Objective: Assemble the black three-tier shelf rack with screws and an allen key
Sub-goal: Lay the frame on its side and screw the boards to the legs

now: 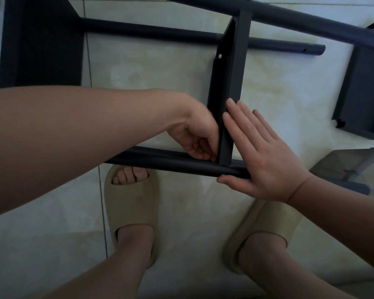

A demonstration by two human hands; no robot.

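Shelf rack: lay tipped on its side on the tiled floor right in front of the person's feet, which by the look of it put the joints within easy reach from above.
Left tier: stood on edge at the far left, already sitting between the long tubes and apparently fixed.
Left hand: reached in from the left, fingers curled tight into the corner where the middle tier met the near tube. It looked like it was working a fastener there, but whether it pinched a screw or the allen key I could not tell, as the fingers hid it.
Near tube: ran across just above the slippers, carrying the lower end of the middle tier.
Middle tier: stood on edge between the far and near tubes, with a pale spot high on its flange that could have been a hole or a fitting.
Right hand: was flat and released, grasping nothing. Straight fingers pressed the tier's right face while the thumb hooked under the tube, most likely to brace the joint square so the holes lined up.
Right tier: sat at an angle at the far right and seemed not yet squared in.
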